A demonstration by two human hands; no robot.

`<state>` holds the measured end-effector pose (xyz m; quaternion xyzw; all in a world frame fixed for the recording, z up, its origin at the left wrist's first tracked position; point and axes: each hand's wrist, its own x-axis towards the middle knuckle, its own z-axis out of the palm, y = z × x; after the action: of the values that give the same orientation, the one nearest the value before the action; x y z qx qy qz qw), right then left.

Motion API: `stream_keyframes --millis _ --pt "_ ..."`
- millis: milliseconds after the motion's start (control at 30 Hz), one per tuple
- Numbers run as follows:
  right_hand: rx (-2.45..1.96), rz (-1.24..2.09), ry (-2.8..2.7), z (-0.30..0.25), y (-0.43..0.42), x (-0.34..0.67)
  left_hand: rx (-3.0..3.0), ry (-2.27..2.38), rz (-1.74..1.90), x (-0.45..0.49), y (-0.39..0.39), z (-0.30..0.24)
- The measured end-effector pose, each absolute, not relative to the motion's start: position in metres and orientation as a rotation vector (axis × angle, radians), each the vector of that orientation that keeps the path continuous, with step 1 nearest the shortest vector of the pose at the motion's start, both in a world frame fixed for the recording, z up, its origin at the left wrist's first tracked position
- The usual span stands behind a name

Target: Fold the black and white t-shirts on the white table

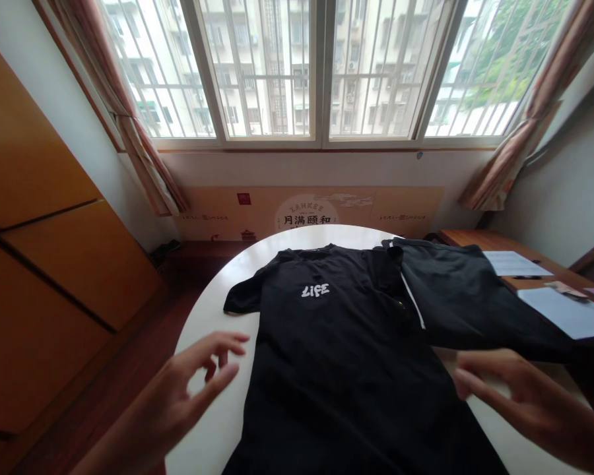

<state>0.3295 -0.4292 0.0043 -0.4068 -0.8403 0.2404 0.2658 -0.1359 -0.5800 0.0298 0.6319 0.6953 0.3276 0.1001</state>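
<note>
A black T-shirt lies spread on a white round table, its collar toward the window. White lettering marks its chest. My left hand hovers beside the shirt's left edge, fingers spread and thumb apart, holding nothing. At the shirt's right edge is my right hand, its fingers curled and the tips drawn in close to the thumb. Whether cloth is between those fingertips cannot be made out. Folded black trousers with a white side stripe rest to the right of the shirt, by its right sleeve.
A wooden desk with papers stands at the right. Beyond the table is a printed board below a barred window. Wooden cabinets line the left, and curtains hang on both sides.
</note>
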Motion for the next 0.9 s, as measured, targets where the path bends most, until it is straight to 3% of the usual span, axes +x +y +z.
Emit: stream_keyframes --millis 167,300,400,633,900 --pt "-0.988 0.704 -2.386 0.044 -0.347 0.243 2.130 1.964 0.776 -0.167 -0.446 0.032" --pt "-1.115 0.475 -2.588 0.027 -0.293 0.175 2.128 2.020 0.231 -0.171 -0.372 0.003" --pt "-1.280 0.374 -2.662 0.004 -0.263 0.144 2.036 2.173 0.014 -0.184 -0.339 -0.010" --pt "-1.407 0.272 -2.714 -0.016 -0.238 0.135 2.028 2.400 0.103 -0.251 -0.299 -0.021" --pt "-1.684 -0.072 -2.413 0.026 -0.200 0.167 1.883 2.624 0.162 -0.245 -0.269 -0.015"
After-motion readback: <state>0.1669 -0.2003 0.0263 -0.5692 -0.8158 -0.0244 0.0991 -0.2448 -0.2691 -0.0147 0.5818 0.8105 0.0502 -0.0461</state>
